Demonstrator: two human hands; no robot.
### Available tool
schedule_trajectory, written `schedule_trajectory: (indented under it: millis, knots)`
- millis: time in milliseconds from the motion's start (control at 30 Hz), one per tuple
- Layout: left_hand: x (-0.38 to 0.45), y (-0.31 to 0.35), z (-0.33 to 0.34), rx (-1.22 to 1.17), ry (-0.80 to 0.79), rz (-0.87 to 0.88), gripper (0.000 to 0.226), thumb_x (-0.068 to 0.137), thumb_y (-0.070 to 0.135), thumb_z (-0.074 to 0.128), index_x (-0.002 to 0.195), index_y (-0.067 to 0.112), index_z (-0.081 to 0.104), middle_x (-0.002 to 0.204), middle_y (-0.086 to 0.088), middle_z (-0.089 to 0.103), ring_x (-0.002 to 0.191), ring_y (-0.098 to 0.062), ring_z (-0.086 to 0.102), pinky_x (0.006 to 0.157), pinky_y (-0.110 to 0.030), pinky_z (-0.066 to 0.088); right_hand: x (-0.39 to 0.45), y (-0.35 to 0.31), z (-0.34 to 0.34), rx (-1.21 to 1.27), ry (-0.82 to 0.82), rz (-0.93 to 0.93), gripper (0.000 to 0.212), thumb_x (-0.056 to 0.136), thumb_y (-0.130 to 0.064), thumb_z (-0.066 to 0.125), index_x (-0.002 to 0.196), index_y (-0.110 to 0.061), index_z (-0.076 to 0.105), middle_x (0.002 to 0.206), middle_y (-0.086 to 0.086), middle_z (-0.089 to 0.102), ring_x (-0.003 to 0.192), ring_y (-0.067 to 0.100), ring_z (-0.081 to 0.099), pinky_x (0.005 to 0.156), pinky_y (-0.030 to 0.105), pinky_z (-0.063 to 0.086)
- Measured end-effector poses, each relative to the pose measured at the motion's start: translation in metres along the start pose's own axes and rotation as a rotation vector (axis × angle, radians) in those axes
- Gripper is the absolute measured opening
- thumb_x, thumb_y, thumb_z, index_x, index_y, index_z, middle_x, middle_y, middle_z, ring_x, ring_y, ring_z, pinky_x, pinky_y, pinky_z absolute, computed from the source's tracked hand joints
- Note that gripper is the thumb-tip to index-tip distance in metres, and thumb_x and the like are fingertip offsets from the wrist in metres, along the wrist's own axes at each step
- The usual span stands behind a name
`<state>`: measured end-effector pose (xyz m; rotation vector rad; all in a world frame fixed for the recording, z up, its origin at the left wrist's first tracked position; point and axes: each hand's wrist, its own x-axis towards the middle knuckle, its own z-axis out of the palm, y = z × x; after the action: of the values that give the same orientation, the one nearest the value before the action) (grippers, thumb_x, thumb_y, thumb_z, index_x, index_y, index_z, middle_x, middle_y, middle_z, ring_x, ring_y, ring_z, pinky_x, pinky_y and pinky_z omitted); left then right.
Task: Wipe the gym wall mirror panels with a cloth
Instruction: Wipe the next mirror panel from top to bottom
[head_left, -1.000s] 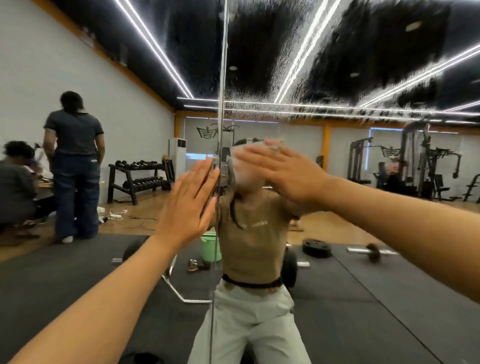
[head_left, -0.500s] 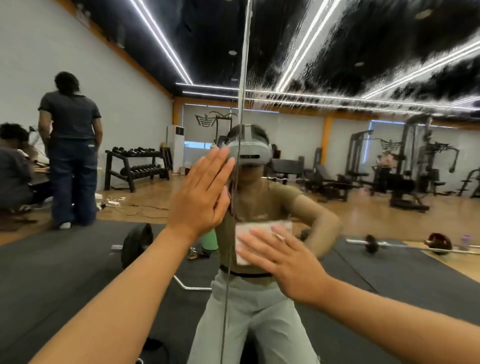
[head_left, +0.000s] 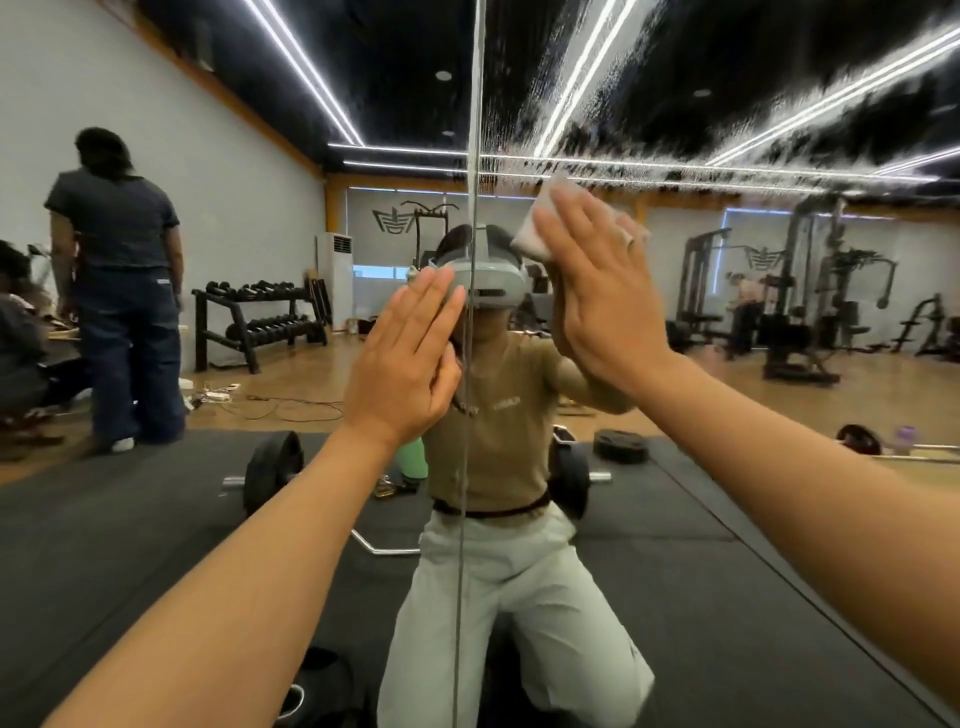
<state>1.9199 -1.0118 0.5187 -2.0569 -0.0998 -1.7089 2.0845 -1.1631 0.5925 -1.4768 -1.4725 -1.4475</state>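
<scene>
Gym mirror panels (head_left: 727, 364) fill the wall ahead of you, split by a vertical seam (head_left: 470, 260) and streaked with wet smears along the top of the right panel. Your left hand (head_left: 402, 364) lies flat on the glass just left of the seam, fingers straight and together, holding nothing. Your right hand (head_left: 597, 291) presses a white cloth (head_left: 535, 228) against the right panel with straight fingers, just under the smears.

Black glossy ceiling (head_left: 405, 62) with white LED strip lights (head_left: 306, 73). Grey wall (head_left: 218, 156), wooden floor (head_left: 311, 374), black rubber floor mats (head_left: 104, 530). Black dumbbell rack (head_left: 260, 322) near white standing air conditioner (head_left: 335, 275).
</scene>
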Motion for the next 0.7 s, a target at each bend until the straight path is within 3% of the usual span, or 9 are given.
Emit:
schedule_trajectory:
  millis: [67, 167, 267, 333, 400, 500, 567, 633, 700]
  knots:
    - [0.001, -0.001, 0.000, -0.007, 0.007, 0.006, 0.052, 0.096, 0.012, 0.045, 0.146, -0.001, 0.041, 0.154, -0.019, 0.037, 0.146, -0.033, 0.030, 0.119, -0.050, 0.028, -0.024, -0.023, 0.013, 0.031, 0.054, 0.088, 0.055, 0.099, -0.011, 0.038, 0.154, -0.014, 0.031, 0.163, 0.007, 0.023, 0.151, 0.022, 0.015, 0.121, 0.040, 0.010]
    - [0.000, -0.002, 0.002, -0.020, 0.010, 0.013, 0.052, 0.097, 0.012, 0.045, 0.146, -0.003, 0.041, 0.154, -0.021, 0.037, 0.146, -0.034, 0.030, 0.117, -0.053, 0.029, -0.104, -0.057, 0.035, 0.072, -0.029, 0.021, 0.062, 0.092, -0.005, 0.040, 0.153, -0.014, 0.034, 0.161, 0.007, 0.025, 0.151, 0.024, 0.017, 0.122, 0.038, 0.007]
    - [-0.001, -0.003, 0.002, -0.006, 0.008, 0.022, 0.052, 0.096, 0.013, 0.046, 0.146, -0.003, 0.041, 0.154, -0.022, 0.037, 0.145, -0.034, 0.029, 0.119, -0.051, 0.027, -0.212, -0.078, 0.048, -0.068, -0.296, -0.295, 0.076, 0.078, -0.009, 0.041, 0.153, -0.019, 0.032, 0.161, 0.002, 0.028, 0.149, 0.023, 0.022, 0.122, 0.039, 0.010]
    - [0.000, -0.002, 0.002, 0.008, 0.005, 0.022, 0.053, 0.096, 0.013, 0.047, 0.146, -0.003, 0.041, 0.154, -0.022, 0.037, 0.145, -0.034, 0.029, 0.121, -0.048, 0.025, -0.275, -0.083, 0.049, -0.197, -0.507, -0.542, 0.082, 0.076, -0.019, 0.040, 0.156, -0.021, 0.022, 0.165, 0.001, 0.015, 0.150, 0.021, 0.017, 0.124, 0.041, 0.001]
    - [0.000, -0.002, 0.001, 0.014, -0.002, 0.018, 0.054, 0.095, 0.014, 0.048, 0.146, -0.003, 0.041, 0.154, -0.022, 0.037, 0.145, -0.034, 0.028, 0.122, -0.045, 0.022, -0.309, -0.077, 0.048, -0.241, -0.598, -0.677, 0.086, 0.078, -0.027, 0.044, 0.158, -0.019, 0.012, 0.166, 0.001, 0.001, 0.151, 0.021, 0.007, 0.123, 0.044, -0.008]
    - [-0.001, -0.002, -0.001, 0.024, -0.017, 0.015, 0.055, 0.096, 0.015, 0.049, 0.147, -0.003, 0.039, 0.155, -0.022, 0.035, 0.146, -0.033, 0.026, 0.121, -0.047, 0.022, -0.302, -0.062, 0.044, -0.244, -0.628, -0.771, 0.092, 0.080, -0.032, 0.049, 0.158, -0.017, 0.004, 0.165, 0.001, 0.003, 0.152, 0.019, 0.002, 0.123, 0.042, -0.008]
    - [-0.001, -0.001, 0.000, 0.023, -0.032, 0.015, 0.056, 0.096, 0.015, 0.049, 0.148, -0.003, 0.038, 0.155, -0.022, 0.034, 0.146, -0.034, 0.025, 0.120, -0.050, 0.024, -0.281, -0.050, 0.039, -0.168, -0.591, -0.745, 0.084, 0.083, -0.028, 0.051, 0.158, -0.018, 0.014, 0.165, -0.001, 0.011, 0.152, 0.017, 0.009, 0.124, 0.040, -0.003]
    - [-0.001, -0.002, 0.000, 0.026, -0.041, 0.010, 0.056, 0.096, 0.015, 0.049, 0.148, -0.002, 0.037, 0.156, -0.021, 0.033, 0.147, -0.034, 0.025, 0.120, -0.051, 0.024, -0.245, -0.031, 0.032, -0.068, -0.497, -0.609, 0.069, 0.087, -0.017, 0.044, 0.155, -0.019, 0.029, 0.163, 0.001, 0.024, 0.150, 0.018, 0.020, 0.124, 0.039, 0.005]
    - [-0.001, -0.002, 0.000, 0.034, -0.041, 0.005, 0.056, 0.096, 0.015, 0.049, 0.149, -0.001, 0.037, 0.157, -0.020, 0.032, 0.148, -0.033, 0.024, 0.119, -0.052, 0.025, -0.193, -0.006, 0.019, -0.030, -0.357, -0.434, 0.069, 0.084, -0.006, 0.041, 0.152, -0.019, 0.035, 0.159, 0.005, 0.030, 0.148, 0.022, 0.025, 0.120, 0.039, 0.012]
